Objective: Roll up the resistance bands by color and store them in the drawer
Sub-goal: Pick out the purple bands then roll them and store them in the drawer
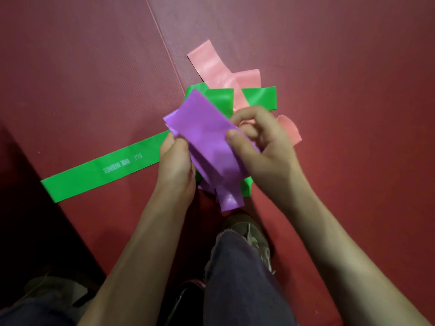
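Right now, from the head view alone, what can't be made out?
Out of the head view: the drawer.
Under the left hand and right hand: folds of the purple band; rolled or bunched, unclear.
Under the purple band and hands: middle of the green band; one strip or several, unclear.
Behind the green band and right hand: near part of the pink band.

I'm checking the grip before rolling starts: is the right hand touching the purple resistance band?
Touching. The head view shows the right hand pinching the purple resistance band, with its thumb lying flat on the band's upper face.
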